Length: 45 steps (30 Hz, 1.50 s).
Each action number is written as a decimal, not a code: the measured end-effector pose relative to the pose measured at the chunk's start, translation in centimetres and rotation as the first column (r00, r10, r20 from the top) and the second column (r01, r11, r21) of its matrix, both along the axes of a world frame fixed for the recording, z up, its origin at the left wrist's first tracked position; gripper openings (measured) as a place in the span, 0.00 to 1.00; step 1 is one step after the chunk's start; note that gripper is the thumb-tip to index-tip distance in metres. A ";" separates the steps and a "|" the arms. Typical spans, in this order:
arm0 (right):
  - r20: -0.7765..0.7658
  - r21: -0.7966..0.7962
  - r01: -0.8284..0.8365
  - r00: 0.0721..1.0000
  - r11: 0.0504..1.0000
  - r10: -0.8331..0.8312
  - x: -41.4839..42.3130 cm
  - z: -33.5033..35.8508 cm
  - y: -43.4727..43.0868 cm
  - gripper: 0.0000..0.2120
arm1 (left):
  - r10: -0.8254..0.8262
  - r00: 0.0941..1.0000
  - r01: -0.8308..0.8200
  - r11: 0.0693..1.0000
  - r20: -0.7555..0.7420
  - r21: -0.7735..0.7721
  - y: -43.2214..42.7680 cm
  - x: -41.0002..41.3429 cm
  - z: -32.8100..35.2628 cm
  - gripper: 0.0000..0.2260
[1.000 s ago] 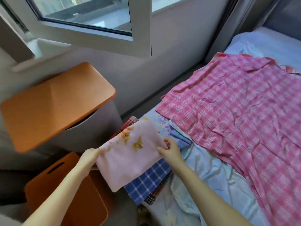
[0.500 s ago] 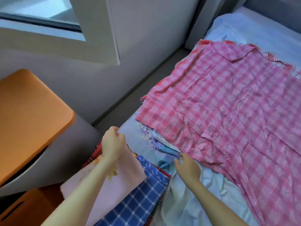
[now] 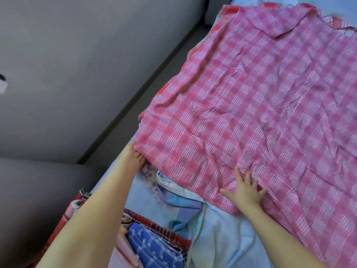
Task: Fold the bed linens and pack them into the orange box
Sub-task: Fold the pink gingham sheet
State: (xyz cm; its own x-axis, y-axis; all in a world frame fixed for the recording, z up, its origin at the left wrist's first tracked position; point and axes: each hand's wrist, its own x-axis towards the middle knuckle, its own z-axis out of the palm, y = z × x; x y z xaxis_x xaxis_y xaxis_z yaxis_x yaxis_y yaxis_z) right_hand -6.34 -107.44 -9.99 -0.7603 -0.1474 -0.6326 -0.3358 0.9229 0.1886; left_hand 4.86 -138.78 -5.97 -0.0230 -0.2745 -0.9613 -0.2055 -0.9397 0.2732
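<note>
Folding step: judged to be just starting on the pink cloth [image 3: 251, 97], which lies spread and creased across the bed [image 3: 218, 238], one far corner flipped over.
Left hand [image 3: 136, 151]: fingers curled at the cloth's near-left corner, seemingly pinching it.
Right hand [image 3: 246, 187]: released, fingers splayed flat on the cloth's near edge, grasping nothing.
Stack [image 3: 152, 246]: folded pieces, blue check showing, at the bed's near end beside the left forearm.
Orange box: out of view, so its contents cannot be told.
Risk, skewed fold: only one corner looks gripped, so lifting now could drag the cloth askew and leave the edges mismatched.
Risk, creases: wrinkles folded in would make a bulky packet that sits badly in the box.
Risk, blue fabric [image 3: 177, 198]: it is bunched just under the near edge and could get caught up with the corner.
Risk, stack: a sweeping forearm could push it off the bed's end.
</note>
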 end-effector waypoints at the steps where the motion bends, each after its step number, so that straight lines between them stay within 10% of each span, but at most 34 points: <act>1: 0.030 0.012 0.023 0.999 1.000 -0.023 -0.4 -1.2 -0.1 0.50 | 0.005 1.000 -0.005 0.999 -0.008 0.051 -0.6 -0.7 -1.3 0.07; 6: 0.054 0.046 0.069 0.996 0.997 -0.071 -0.4 -3.8 -0.9 0.52 | -0.070 0.994 0.059 0.989 0.083 0.136 -3.3 -0.7 -2.6 0.12; 9: 0.088 0.044 0.080 0.993 0.996 -0.084 -0.7 -3.7 -0.9 0.51 | -0.198 0.961 0.239 0.947 0.195 -0.216 -2.8 -0.7 -0.8 0.07; 14: 0.105 -0.104 0.149 0.985 0.983 -0.139 -1.2 1.8 -2.9 0.44 | -0.501 0.820 0.513 0.434 0.275 -0.740 2.0 -1.6 6.7 0.11; 16: 0.011 -0.554 0.110 0.992 0.825 -0.125 0.3 5.6 -5.3 0.37 | -0.641 0.711 0.549 0.249 0.290 -0.798 4.6 -2.7 9.7 0.12; 18: 0.015 -0.880 0.061 0.995 0.470 -0.100 2.6 10.7 -8.5 0.33 | -0.759 0.609 0.554 0.198 0.232 -0.808 7.1 -4.1 12.4 0.11; 24: 0.225 -0.973 0.229 0.877 -0.042 -0.425 3.2 19.8 -9.5 0.10 | -0.823 0.536 0.497 0.487 -0.187 -0.718 11.3 -5.3 18.9 0.13; 32: 0.173 -0.981 0.196 0.844 -0.009 -0.507 6.7 29.1 -1.2 0.16 | -0.526 0.600 0.550 0.818 -0.603 -0.167 16.8 -4.4 24.2 0.15; 39: 0.095 -0.981 0.180 0.762 0.068 -0.641 9.2 32.8 7.2 0.13 | -0.615 0.423 0.671 0.707 -0.666 -0.226 25.0 -5.6 28.8 0.04; 45: 0.001 -0.976 0.146 0.742 0.161 -0.671 11.4 34.1 13.7 0.11 | -0.698 0.554 0.595 0.713 -0.454 -0.372 31.1 -4.8 31.2 0.14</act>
